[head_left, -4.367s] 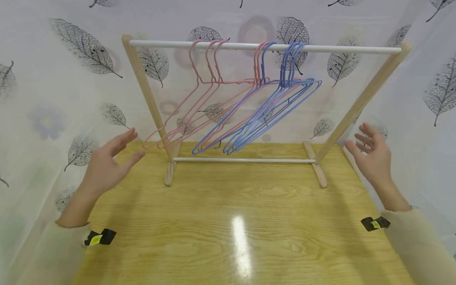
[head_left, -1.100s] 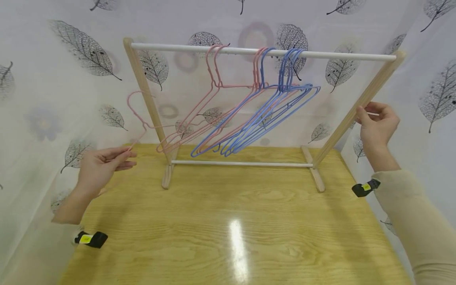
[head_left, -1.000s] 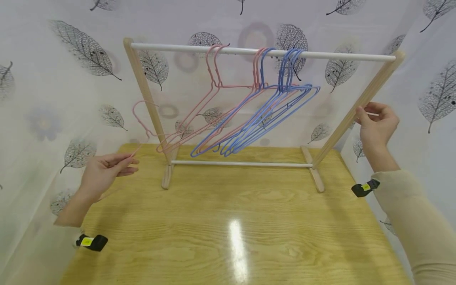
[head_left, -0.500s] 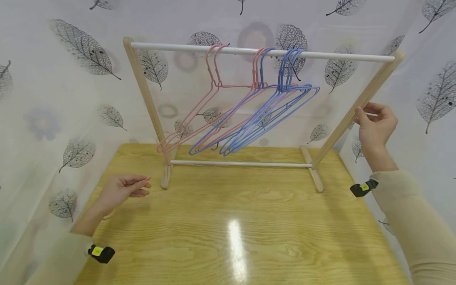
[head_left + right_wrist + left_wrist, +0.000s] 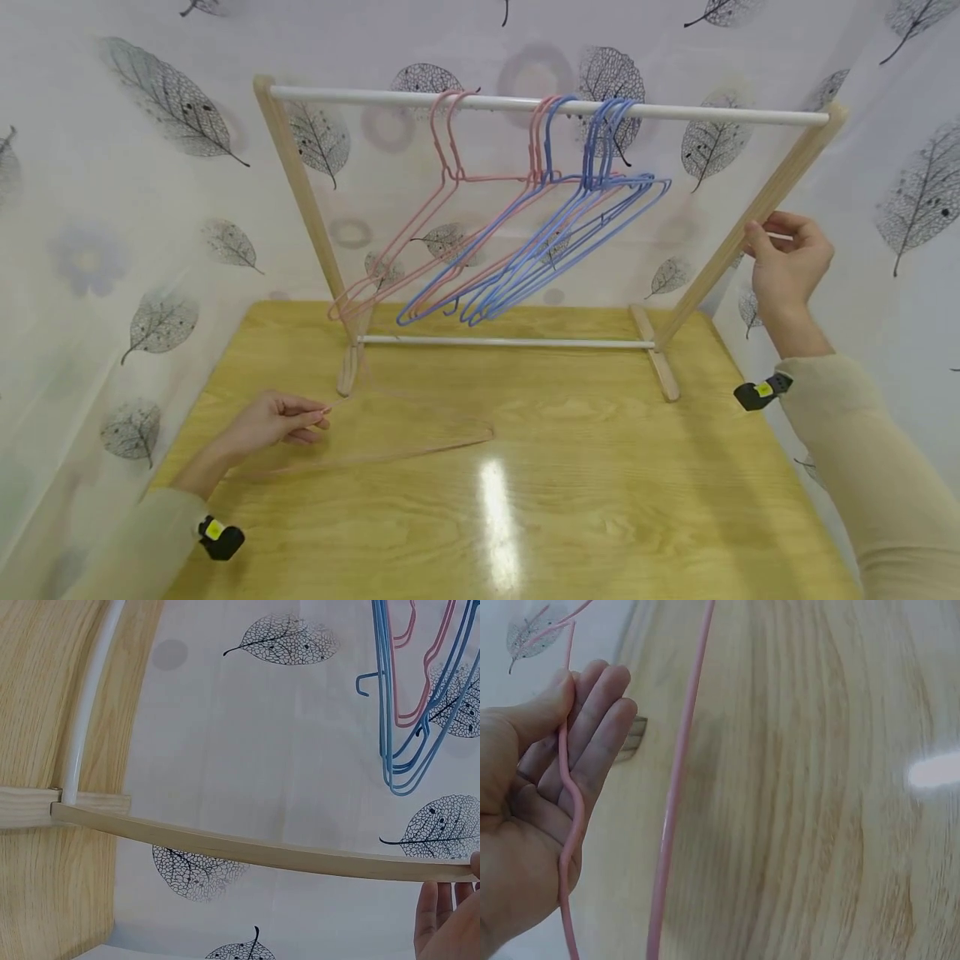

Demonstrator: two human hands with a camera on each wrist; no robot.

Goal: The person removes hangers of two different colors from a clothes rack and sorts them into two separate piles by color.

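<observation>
My left hand pinches a thin pink wire hanger between thumb and fingers, low over the left part of the table. The hanger is blurred in the head view, lying roughly flat above the wood; whether it touches the table I cannot tell. At the right, my right hand grips the slanted wooden post of the clothes rack partway up. Pink hangers and blue hangers hang from the rack's white rail, pink mostly left, blue to the right.
The rack stands at the table's back edge on wooden feet, joined by a low white crossbar. Leaf-patterned sheeting encloses the back and both sides. The wooden table shows a bright glare streak.
The leftmost pink hanger has come off the rail in my left hand, then moved down and slightly right over the table. My right hand has taken hold of the post and stayed there.
</observation>
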